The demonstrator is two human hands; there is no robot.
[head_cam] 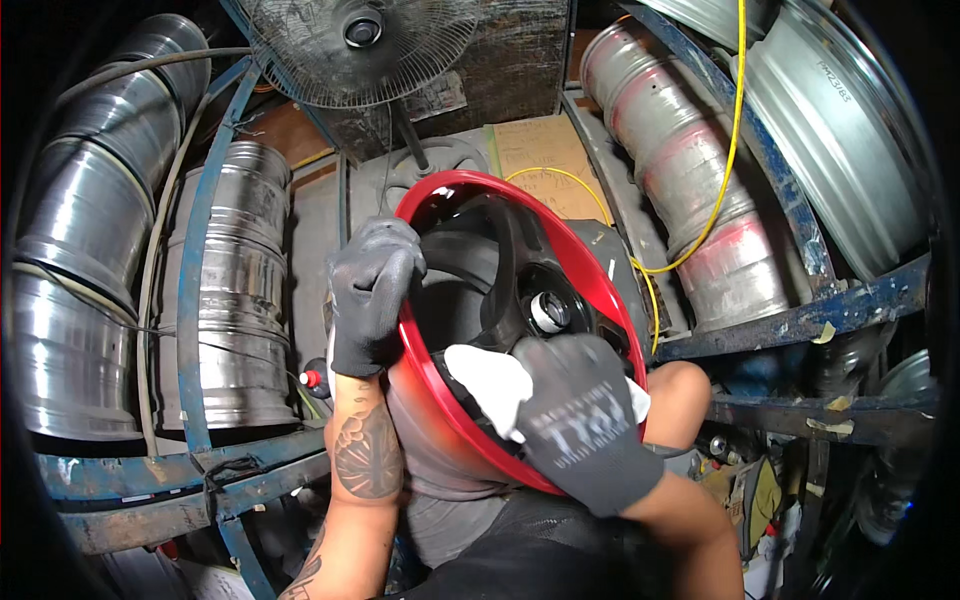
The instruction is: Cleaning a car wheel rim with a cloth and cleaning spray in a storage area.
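Note:
A wheel rim with a red lip (450, 442) and black spokes (502, 277) is tilted in front of me, over my lap. My left hand (375, 292), in a dark grey work glove, grips the lip at its left side. Inside the wheel's lower part, my right hand (581, 420), gloved the same way and slightly blurred, presses a white cloth (487, 386) against the black surface. The cloth sticks out on both sides of the fingers. A white ring (550, 312) sits in the hub. My right hand hides the lower spokes.
A pedestal fan (364, 49) stands ahead. Stacked silver rims (236, 285) rise on the left, red-dusted rims (694, 165) on the right. Blue metal racks (795, 330) flank both sides. A yellow hose (731, 150) hangs at right. Written-on cardboard (555, 142) lies beyond the wheel.

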